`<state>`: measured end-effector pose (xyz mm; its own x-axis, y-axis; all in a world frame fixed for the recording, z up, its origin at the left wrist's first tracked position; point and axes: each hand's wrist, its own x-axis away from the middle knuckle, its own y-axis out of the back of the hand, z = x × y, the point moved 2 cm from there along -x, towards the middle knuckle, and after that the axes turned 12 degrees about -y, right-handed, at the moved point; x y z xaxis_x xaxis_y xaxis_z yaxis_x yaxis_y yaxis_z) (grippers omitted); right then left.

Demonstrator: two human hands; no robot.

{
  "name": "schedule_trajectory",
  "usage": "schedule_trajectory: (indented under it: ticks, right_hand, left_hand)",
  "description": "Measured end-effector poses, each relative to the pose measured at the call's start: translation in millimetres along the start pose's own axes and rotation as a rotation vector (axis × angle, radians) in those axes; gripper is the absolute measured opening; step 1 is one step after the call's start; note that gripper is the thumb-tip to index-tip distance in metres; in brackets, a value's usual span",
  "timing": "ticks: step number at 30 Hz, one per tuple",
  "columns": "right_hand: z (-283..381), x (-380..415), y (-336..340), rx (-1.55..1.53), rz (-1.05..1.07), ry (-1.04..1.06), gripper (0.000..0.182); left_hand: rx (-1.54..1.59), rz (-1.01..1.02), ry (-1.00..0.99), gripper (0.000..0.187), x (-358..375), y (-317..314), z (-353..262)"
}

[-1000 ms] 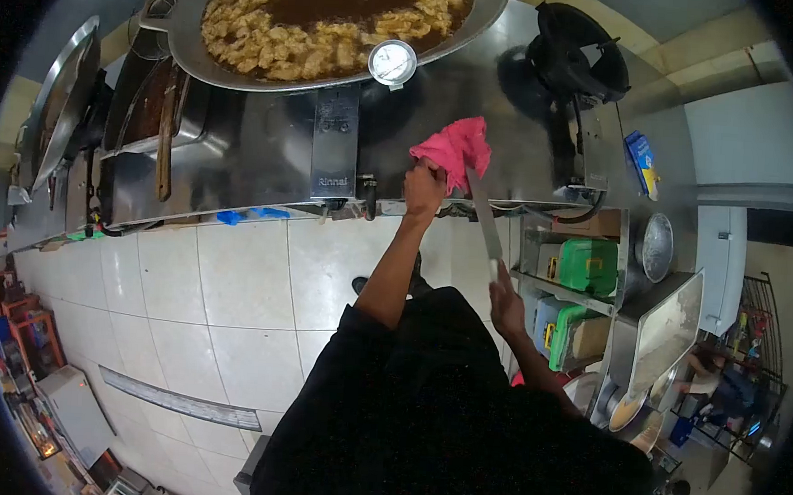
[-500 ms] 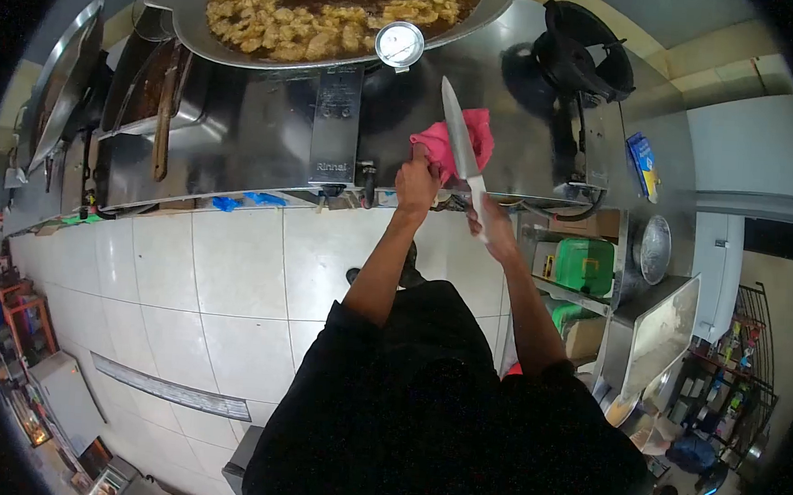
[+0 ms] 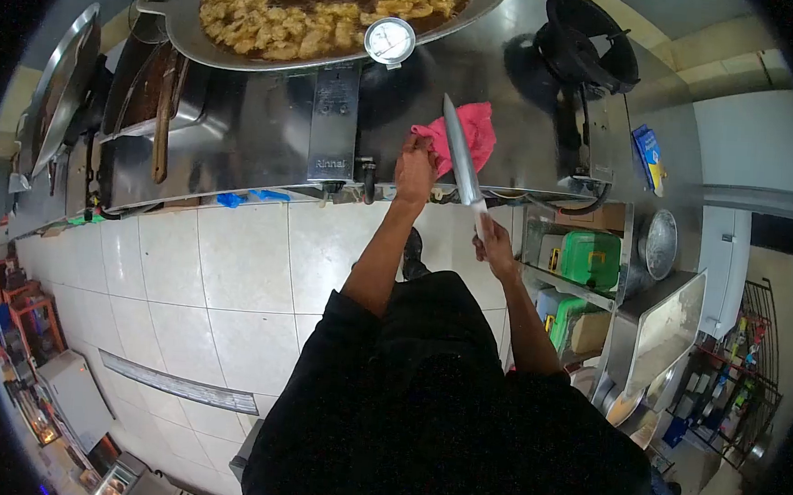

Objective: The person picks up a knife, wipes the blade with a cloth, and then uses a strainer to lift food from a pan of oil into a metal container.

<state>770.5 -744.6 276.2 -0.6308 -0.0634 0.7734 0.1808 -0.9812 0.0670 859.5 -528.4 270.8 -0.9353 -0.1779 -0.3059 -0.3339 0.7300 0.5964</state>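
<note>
My right hand (image 3: 496, 247) is closed round the white handle of a large kitchen knife (image 3: 459, 153). Its long blade points away from me and overlaps a pink cloth (image 3: 473, 132) at the front of the steel counter. My left hand (image 3: 414, 171) grips the cloth's left edge, fingers bent into it. Beyond the hands stands a wide pan (image 3: 285, 66) of dark oil with browned, fried-looking pieces (image 3: 274, 27) in it. A round dial thermometer (image 3: 390, 42) sits at the pan's near rim.
A black burner ring (image 3: 589, 43) stands on the steel counter (image 3: 258, 139) at the right, near a blue and yellow packet (image 3: 647, 159). At the left, a wooden-handled tool (image 3: 163, 129) leans out of a metal tray. Green boxes (image 3: 591, 259) fill a shelf below right.
The knife and my right hand have shifted slightly toward me and to the right. My left hand stays at the cloth. The camera view has moved a little.
</note>
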Motion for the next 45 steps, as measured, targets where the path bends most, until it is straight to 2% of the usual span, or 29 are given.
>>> schedule_trajectory:
  ticks: [4, 8, 10, 11, 13, 16, 17, 18, 19, 20, 22, 24, 25, 26, 29, 32, 33, 35, 36, 39, 42, 45]
  right_hand:
    - [-44, 37, 25, 0.026, -0.015, 0.002, 0.047]
    - [-80, 93, 59, 0.095, -0.07, -0.067, 0.045]
    - [-73, 131, 70, 0.098, -0.163, -0.08, 0.046]
    - [-70, 147, 76, 0.1, -0.208, -0.095, 0.047]
    - [-64, 151, 92, 0.07, -0.272, 0.011, 0.047]
    - [-37, 118, 98, -0.058, -0.297, 0.098, 0.046]
    - [-25, 97, 97, -0.194, -0.212, 0.068, 0.043]
    - [-16, 68, 95, -0.146, -0.25, 0.136, 0.041]
    - [-1, 43, 91, -0.195, -0.148, 0.15, 0.041]
    - [18, 20, 85, -0.241, -0.042, 0.166, 0.042]
    - [56, -22, 62, -0.325, -0.091, 0.141, 0.042]
    - [91, -38, 48, -0.317, -0.005, 0.022, 0.046]
    - [112, -34, 42, -0.298, 0.061, 0.055, 0.049]
    - [125, -49, 39, -0.265, 0.119, 0.109, 0.05]
    - [133, -55, 39, -0.111, 0.183, 0.132, 0.055]
    - [150, -44, 45, 0.054, 0.11, 0.209, 0.065]
    - [152, -41, 46, 0.098, 0.066, 0.248, 0.069]
    - [148, -45, 47, 0.076, 0.169, 0.224, 0.073]
    - [145, -47, 48, 0.065, 0.217, 0.212, 0.075]
    - [124, -69, 49, 0.099, 0.071, 0.394, 0.075]
    - [117, -73, 64, 0.425, -0.008, 0.371, 0.071]
    - [115, -52, 80, 0.702, 0.284, 0.047, 0.065]
  left_hand:
    - [-0.044, 0.021, -0.008, 0.028, -4, -3, 2]
    - [-0.12, -0.042, -0.094, 0.026, -8, 0, -3]
    - [-0.093, -0.075, -0.101, 0.027, -5, 0, -5]
    - [0.008, -0.118, -0.097, 0.022, -1, 3, -8]
    - [0.202, -0.199, -0.091, 0.014, 0, 21, -27]
    - [0.395, -0.284, -0.042, 0.015, 13, 3, -19]
    - [0.734, -0.252, 0.093, 0.016, 16, -4, -15]
    - [1.069, -0.216, 0.233, 0.018, 19, -11, -13]
    - [1.401, -0.178, 0.376, 0.019, 22, -17, -13]
    - [1.515, -0.17, 0.387, 0.018, 24, -18, -14]
    - [1.742, -0.127, 0.406, 0.02, 21, -20, -19]
    - [1.995, -0.099, 0.494, 0.027, 14, -15, -50]
    - [2.123, -0.094, 0.539, 0.031, 12, -16, -62]
    - [2.073, -0.148, 0.591, 0.041, 15, -35, -71]
    - [1.983, 0.089, 0.539, 0.037, 21, -68, -80]
    - [1.439, -0.42, 0.53, 0.028, 13, -95, -101]
    - [1.282, -0.344, 0.587, 0.026, 9, -89, -113]
    - [0.969, -0.185, 0.699, 0.023, 1, -72, -143]
    - [0.961, -0.139, 0.719, 0.022, 4, -83, -134]
    - [0.91, 0.013, 0.793, 0.031, -2, -99, -115]
    - [0.904, -0.241, 0.795, 0.032, -12, -122, -113]
    - [0.595, -0.418, 0.814, 0.032, -7, -152, -82]
